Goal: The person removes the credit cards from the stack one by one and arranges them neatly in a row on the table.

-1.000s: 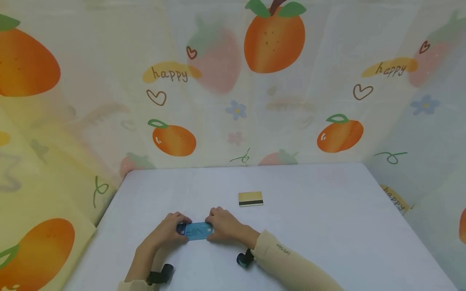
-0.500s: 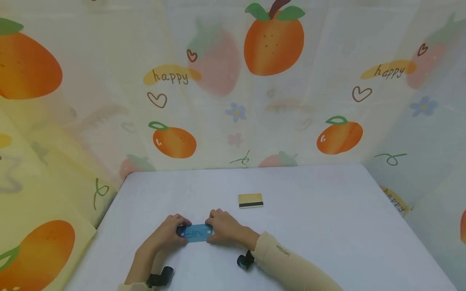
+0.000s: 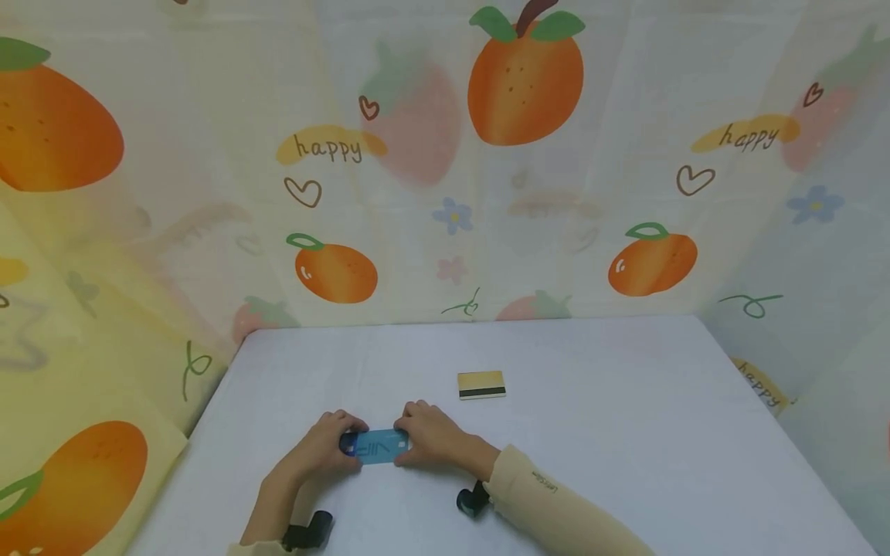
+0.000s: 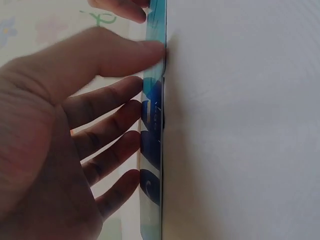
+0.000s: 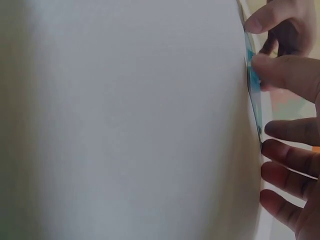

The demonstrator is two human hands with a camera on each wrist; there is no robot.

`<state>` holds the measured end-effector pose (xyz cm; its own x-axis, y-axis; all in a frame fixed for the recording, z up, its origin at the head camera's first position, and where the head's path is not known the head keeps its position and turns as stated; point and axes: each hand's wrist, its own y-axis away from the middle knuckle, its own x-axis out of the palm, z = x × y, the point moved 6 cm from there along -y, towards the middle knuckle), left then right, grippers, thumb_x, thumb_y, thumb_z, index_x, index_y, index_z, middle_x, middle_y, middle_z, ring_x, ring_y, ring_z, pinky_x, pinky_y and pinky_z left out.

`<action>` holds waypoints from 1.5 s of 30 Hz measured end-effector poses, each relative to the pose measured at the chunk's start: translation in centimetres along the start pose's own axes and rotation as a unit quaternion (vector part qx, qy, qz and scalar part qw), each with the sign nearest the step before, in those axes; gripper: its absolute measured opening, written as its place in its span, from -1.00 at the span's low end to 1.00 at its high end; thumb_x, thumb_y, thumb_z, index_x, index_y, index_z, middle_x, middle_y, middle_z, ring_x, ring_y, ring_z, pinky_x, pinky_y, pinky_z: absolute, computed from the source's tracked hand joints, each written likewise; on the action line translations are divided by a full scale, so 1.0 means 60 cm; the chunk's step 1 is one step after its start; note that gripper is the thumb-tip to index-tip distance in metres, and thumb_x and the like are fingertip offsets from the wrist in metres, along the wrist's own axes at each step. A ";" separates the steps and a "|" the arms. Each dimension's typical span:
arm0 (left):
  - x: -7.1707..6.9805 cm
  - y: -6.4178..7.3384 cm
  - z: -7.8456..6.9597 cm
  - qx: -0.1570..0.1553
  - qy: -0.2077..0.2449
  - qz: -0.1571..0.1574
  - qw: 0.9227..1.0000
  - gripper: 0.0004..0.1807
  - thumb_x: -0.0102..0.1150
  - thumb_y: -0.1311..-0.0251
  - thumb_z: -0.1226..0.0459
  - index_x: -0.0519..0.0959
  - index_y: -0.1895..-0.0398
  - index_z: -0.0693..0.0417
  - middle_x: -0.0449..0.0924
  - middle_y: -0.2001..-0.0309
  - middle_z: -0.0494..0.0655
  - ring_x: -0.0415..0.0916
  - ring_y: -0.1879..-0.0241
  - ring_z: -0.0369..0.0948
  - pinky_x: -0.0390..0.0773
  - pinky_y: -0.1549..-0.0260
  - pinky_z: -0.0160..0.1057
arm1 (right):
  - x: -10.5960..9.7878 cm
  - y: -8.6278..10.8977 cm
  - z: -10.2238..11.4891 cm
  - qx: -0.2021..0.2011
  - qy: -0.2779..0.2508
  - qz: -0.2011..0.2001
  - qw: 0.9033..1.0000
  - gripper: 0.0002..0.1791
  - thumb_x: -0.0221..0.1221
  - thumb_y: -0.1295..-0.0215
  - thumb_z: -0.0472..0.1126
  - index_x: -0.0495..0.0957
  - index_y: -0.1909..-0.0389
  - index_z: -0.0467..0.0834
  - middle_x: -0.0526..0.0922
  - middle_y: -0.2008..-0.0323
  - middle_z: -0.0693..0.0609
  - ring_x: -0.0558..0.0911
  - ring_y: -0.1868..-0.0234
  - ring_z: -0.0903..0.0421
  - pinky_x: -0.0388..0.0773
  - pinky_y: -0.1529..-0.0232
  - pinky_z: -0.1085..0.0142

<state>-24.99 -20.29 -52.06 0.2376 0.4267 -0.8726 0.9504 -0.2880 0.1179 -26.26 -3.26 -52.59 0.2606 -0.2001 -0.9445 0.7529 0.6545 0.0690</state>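
In the head view a light blue card with "VIP" lettering (image 3: 382, 446) lies flat on the white table between both hands. A dark blue printed section (image 3: 350, 444) shows at its left, partly under the left hand (image 3: 325, 444). That hand holds the blue cardstock by its long edges, thumb on the near side and fingertips on the far side. In the left wrist view a small step in the edge separates the teal part (image 4: 156, 60) from the dark blue part (image 4: 151, 145). The right hand (image 3: 433, 434) grips the VIP card's right end, thumb near and fingers far.
A gold card with a black stripe (image 3: 481, 384) lies farther back, right of the hands. Behind the white table (image 3: 626, 448) hangs a fruit-printed curtain (image 3: 410, 232), which also covers both sides. A dark wrist camera (image 3: 473, 500) sits below the right wrist.
Both hands stay on the blue card in the same place. Only the head view has shifted slightly.
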 end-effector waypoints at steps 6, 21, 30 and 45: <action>0.002 -0.002 0.004 -0.008 0.034 -0.018 0.999 -0.53 0.41 0.02 0.14 0.59 -0.01 -0.01 0.59 0.03 -0.14 0.42 -0.02 -0.12 0.44 -0.10 0.05 | -0.010 0.004 -0.012 -0.016 -0.037 -0.010 0.999 -0.39 0.33 -0.11 0.18 0.58 -0.14 -0.04 0.54 0.10 0.13 0.41 0.15 0.26 0.41 0.12 0.48; 0.001 -0.047 -0.046 0.005 0.161 -0.138 0.977 -0.72 0.24 -0.21 0.24 0.61 0.00 0.06 0.59 0.02 -0.01 0.46 -0.04 -0.06 0.45 -0.11 0.10 | -0.053 0.027 -0.078 0.028 -0.098 -0.036 0.994 -0.50 0.32 -0.17 0.09 0.59 -0.10 -0.03 0.57 0.05 0.08 0.47 0.08 0.21 0.49 0.05 0.37; 0.019 -0.085 -0.080 0.016 0.146 -0.127 0.981 -0.67 0.25 -0.21 0.20 0.58 -0.05 0.02 0.56 -0.04 0.00 0.46 -0.06 -0.05 0.51 -0.07 0.07 | -0.088 0.036 -0.118 0.023 -0.104 -0.061 0.992 -0.50 0.30 -0.21 0.03 0.57 -0.10 -0.14 0.58 0.03 -0.04 0.50 0.07 0.08 0.51 0.05 0.22; 0.039 -0.146 -0.127 0.030 0.152 -0.068 0.986 -0.48 0.33 -0.14 0.15 0.50 -0.17 0.10 0.50 -0.08 0.06 0.44 -0.10 -0.01 0.50 -0.08 0.04 | -0.118 0.057 -0.190 0.089 -0.098 -0.088 0.987 -0.50 0.36 -0.14 0.00 0.60 -0.05 -0.17 0.57 0.06 -0.07 0.48 0.10 0.07 0.46 0.05 0.16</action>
<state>-31.24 -10.25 -51.51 0.1667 0.6997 -0.6947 0.9662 -0.2563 -0.0263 -32.41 8.72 -49.32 0.2149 -0.4474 -0.8681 0.8867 0.4620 -0.0186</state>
